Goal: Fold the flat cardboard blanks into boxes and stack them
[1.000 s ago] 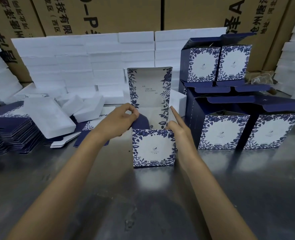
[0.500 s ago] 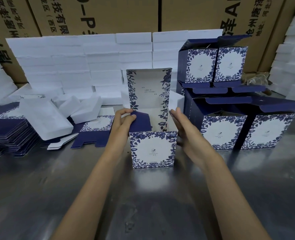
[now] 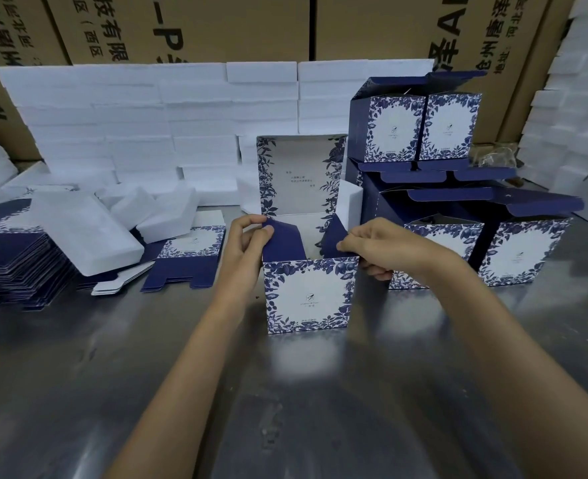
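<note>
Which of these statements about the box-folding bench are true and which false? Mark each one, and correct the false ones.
1. The left hand pinches the left navy side flap of the box. True.
2. The box's lid is folded shut. False: it stands upright, open.
3. The right hand rests flat on the metal table. False: it pinches the right side flap.
4. Finished boxes are stacked to the right of the box. True.
5. The flat blanks lie at the right. False: they lie at the left.

Smooth, dully reflective grey metal worktop point(image 3: 78, 392); matt printed blue-and-white cardboard box point(image 3: 308, 295); rough-edged white foam slabs point(image 3: 113, 108); brown corrugated cartons point(image 3: 372, 25).
</note>
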